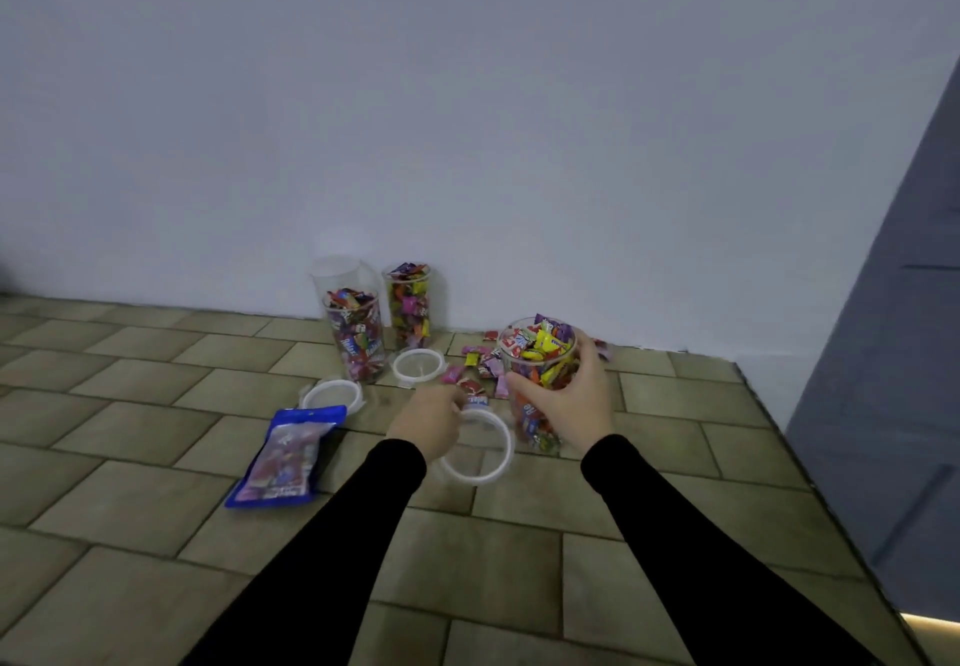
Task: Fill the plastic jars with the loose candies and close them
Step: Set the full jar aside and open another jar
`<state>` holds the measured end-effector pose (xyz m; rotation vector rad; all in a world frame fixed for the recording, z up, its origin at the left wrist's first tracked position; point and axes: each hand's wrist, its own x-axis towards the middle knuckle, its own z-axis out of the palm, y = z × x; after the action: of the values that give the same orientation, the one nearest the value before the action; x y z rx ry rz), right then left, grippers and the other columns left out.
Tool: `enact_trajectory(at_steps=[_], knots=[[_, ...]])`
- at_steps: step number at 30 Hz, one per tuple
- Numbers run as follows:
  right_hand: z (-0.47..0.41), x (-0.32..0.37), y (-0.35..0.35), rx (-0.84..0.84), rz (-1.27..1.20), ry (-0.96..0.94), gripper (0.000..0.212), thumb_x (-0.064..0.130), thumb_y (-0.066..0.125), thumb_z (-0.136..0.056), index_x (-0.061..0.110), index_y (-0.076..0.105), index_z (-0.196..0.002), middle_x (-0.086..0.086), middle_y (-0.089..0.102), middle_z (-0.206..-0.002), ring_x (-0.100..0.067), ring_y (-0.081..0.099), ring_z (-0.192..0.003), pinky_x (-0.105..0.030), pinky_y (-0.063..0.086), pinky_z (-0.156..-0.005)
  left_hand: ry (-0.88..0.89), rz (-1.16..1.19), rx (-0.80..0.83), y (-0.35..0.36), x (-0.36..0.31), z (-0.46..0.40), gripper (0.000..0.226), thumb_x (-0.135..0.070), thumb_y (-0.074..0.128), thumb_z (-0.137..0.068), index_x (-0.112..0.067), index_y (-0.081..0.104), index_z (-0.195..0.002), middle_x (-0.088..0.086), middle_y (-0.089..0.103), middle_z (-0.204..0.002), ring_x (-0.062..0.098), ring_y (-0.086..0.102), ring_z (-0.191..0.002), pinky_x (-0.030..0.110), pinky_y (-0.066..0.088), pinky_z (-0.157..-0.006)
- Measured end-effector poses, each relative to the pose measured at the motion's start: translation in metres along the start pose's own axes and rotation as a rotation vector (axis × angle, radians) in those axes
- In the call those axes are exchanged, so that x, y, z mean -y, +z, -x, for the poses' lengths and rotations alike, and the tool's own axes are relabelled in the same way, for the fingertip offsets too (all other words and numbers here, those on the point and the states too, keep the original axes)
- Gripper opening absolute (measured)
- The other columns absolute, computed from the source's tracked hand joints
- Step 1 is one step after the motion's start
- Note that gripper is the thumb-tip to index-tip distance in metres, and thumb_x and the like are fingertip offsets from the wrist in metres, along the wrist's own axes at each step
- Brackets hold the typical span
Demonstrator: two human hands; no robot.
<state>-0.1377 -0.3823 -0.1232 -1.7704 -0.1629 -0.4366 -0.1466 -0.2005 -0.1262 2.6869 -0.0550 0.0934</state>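
Note:
A clear plastic jar (pixel 537 353), heaped with wrapped candies, stands on the tiled floor at the right. My right hand (pixel 566 395) grips its side. My left hand (pixel 428 418) is shut on a clear round lid (pixel 480 450), held just left of that jar, with a red candy at the fingertips. Loose candies (pixel 480 361) lie scattered behind, near the wall. Two more open jars stand by the wall: a nearly full one (pixel 356 330) and a full one (pixel 410 309).
Two clear lids lie on the floor, one (pixel 332 396) in front of the left jar and one (pixel 418 365) by the middle jar. A blue candy bag (pixel 288 455) lies flat at the left. The white wall is close behind; a grey door (pixel 904 353) stands at the right.

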Motion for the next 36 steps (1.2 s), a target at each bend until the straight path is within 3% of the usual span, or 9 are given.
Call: enact_trajectory(at_steps=[7, 12, 15, 18, 21, 24, 30, 36], knots=[[-0.009, 0.039, 0.081, 0.088, -0.03, -0.044, 0.081, 0.037, 0.089, -0.059, 0.026, 0.045, -0.125, 0.006, 0.057, -0.12, -0.009, 0.055, -0.11, -0.02, 0.047, -0.089, -0.179, -0.046, -0.19, -0.048, 0.081, -0.011, 0.029, -0.008, 0.042, -0.096, -0.013, 0.063, -0.115, 0.012, 0.066, -0.113, 0.029, 0.06, -0.106, 0.035, 0.046, -0.087], [-0.015, 0.067, 0.154, 0.163, -0.045, -0.076, 0.079, 0.036, 0.088, -0.061, 0.025, 0.045, -0.126, 0.009, 0.057, -0.118, -0.006, 0.056, -0.108, -0.022, 0.049, -0.091, -0.317, -0.008, -0.254, -0.085, 0.15, -0.023, 0.026, 0.002, 0.044, -0.088, -0.006, 0.061, -0.107, 0.018, 0.065, -0.109, 0.033, 0.06, -0.102, 0.035, 0.044, -0.08], [-0.02, 0.08, 0.2, 0.201, -0.055, -0.062, 0.083, 0.037, 0.088, -0.061, 0.023, 0.044, -0.13, 0.01, 0.057, -0.12, -0.005, 0.055, -0.109, -0.02, 0.048, -0.093, -0.413, -0.015, -0.294, -0.099, 0.189, -0.032, 0.027, 0.004, 0.043, -0.088, -0.003, 0.06, -0.108, 0.021, 0.063, -0.113, 0.034, 0.058, -0.108, 0.037, 0.045, -0.086], [-0.025, 0.089, 0.243, 0.239, -0.066, -0.067, 0.074, 0.032, 0.088, -0.063, 0.029, 0.044, -0.122, 0.015, 0.055, -0.111, 0.0, 0.054, -0.102, -0.001, 0.041, -0.08, -0.523, -0.043, -0.266, -0.105, 0.226, -0.04, 0.025, 0.0, 0.042, -0.093, 0.0, 0.054, -0.114, 0.02, 0.059, -0.121, 0.033, 0.055, -0.115, 0.036, 0.043, -0.091], [-0.031, 0.091, 0.275, 0.258, -0.067, -0.062, 0.075, 0.033, 0.088, -0.063, 0.025, 0.047, -0.125, 0.013, 0.057, -0.114, -0.001, 0.053, -0.104, -0.002, 0.04, -0.082, -0.586, -0.024, -0.239, -0.106, 0.257, -0.049, 0.021, 0.0, 0.045, -0.093, 0.002, 0.054, -0.112, 0.021, 0.059, -0.121, 0.033, 0.056, -0.113, 0.036, 0.044, -0.091], [-0.042, 0.092, 0.303, 0.274, -0.077, -0.04, 0.076, 0.029, 0.088, -0.064, 0.021, 0.047, -0.128, 0.015, 0.055, -0.111, 0.003, 0.053, -0.098, 0.006, 0.035, -0.074, -0.608, -0.007, -0.208, -0.109, 0.28, -0.06, 0.026, 0.0, 0.044, -0.092, 0.0, 0.055, -0.116, 0.02, 0.056, -0.123, 0.033, 0.054, -0.114, 0.036, 0.046, -0.093], [-0.062, 0.078, 0.347, 0.257, -0.078, 0.031, 0.081, 0.025, 0.088, -0.063, 0.016, 0.045, -0.132, 0.004, 0.058, -0.122, -0.007, 0.056, -0.108, -0.002, 0.04, -0.081, -0.614, -0.019, -0.112, -0.113, 0.31, -0.084, 0.033, -0.006, 0.042, -0.093, -0.007, 0.053, -0.124, 0.017, 0.051, -0.126, 0.031, 0.056, -0.112, 0.037, 0.049, -0.091], [-0.073, 0.059, 0.377, 0.25, -0.035, 0.065, 0.075, 0.023, 0.087, -0.065, 0.016, 0.046, -0.127, 0.008, 0.056, -0.115, -0.005, 0.054, -0.106, -0.001, 0.038, -0.08, -0.577, -0.051, -0.065, -0.105, 0.339, -0.103, 0.037, -0.008, 0.041, -0.091, -0.014, 0.054, -0.126, 0.013, 0.056, -0.125, 0.027, 0.056, -0.114, 0.035, 0.046, -0.092]])
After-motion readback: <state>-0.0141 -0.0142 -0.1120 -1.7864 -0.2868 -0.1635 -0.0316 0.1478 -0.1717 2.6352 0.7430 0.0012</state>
